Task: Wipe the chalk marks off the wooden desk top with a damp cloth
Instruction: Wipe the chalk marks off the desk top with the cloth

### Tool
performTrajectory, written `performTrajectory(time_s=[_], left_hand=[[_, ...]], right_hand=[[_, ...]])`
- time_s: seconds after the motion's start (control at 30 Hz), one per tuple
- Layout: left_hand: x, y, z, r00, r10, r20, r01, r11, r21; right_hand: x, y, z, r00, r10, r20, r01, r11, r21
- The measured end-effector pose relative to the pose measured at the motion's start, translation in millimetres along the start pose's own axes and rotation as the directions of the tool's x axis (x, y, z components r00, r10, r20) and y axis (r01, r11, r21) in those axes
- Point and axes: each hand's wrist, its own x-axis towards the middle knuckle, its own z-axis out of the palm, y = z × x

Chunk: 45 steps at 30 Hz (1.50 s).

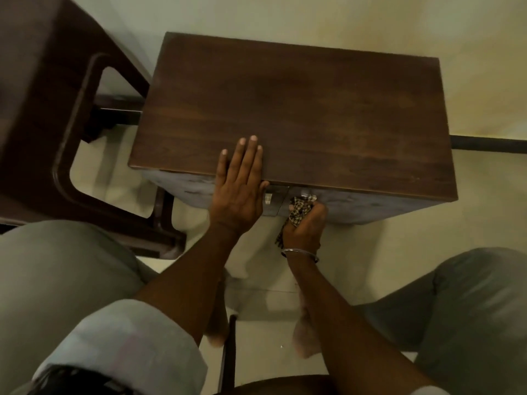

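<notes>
The left hand (239, 186) lies flat with straight fingers on the desk top (299, 115), while the right hand (303, 223), below the near edge, clutches the checked cloth (299, 210) in curled fingers.

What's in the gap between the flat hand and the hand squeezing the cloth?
The head view shows a small pale fitting on the desk front, beside a vertical seam, between the left hand and the cloth in the right hand.
</notes>
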Motion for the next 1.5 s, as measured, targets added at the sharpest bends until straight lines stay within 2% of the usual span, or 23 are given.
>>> performTrajectory(time_s=[0.13,0.3,0.4,0.67,0.8,0.93,1.1,1.23,1.5], left_hand=[[1,2,0,1.0,-0.015,-0.022,0.015,1.0,-0.003],[0,3,0,0.999,-0.031,-0.031,0.03,0.999,-0.025],[2,2,1,0.999,-0.025,-0.029,0.025,1.0,-0.016],[1,3,4,0.999,-0.027,-0.044,0.027,1.0,0.004],[1,2,2,0.999,-0.032,-0.036,0.032,0.999,0.003],[2,2,3,0.999,-0.034,-0.035,0.034,0.999,0.007],[1,3,4,0.998,-0.047,-0.046,0.046,0.999,-0.016],[2,1,3,0.998,-0.033,-0.044,0.032,0.999,-0.035],[1,0,6,0.998,-0.019,-0.065,0.017,0.999,-0.032]], right_hand=[[2,5,7,1.0,0.01,-0.011,-0.01,0.998,-0.056],[11,15,16,0.991,0.134,0.015,-0.133,0.988,-0.084],[13,25,20,0.987,0.161,0.022,-0.157,0.982,-0.107],[-8,-12,2,0.997,0.023,-0.07,-0.024,1.0,-0.014],[-2,-30,1,0.994,0.111,0.002,-0.11,0.985,-0.134],[2,-18,5,0.995,0.099,0.008,-0.091,0.945,-0.314],[-2,-9,14,0.99,0.143,0.014,-0.129,0.93,-0.343],[11,3,19,0.968,0.246,0.043,-0.217,0.914,-0.344],[-6,-15,8,0.998,0.059,-0.038,-0.067,0.959,-0.274]])
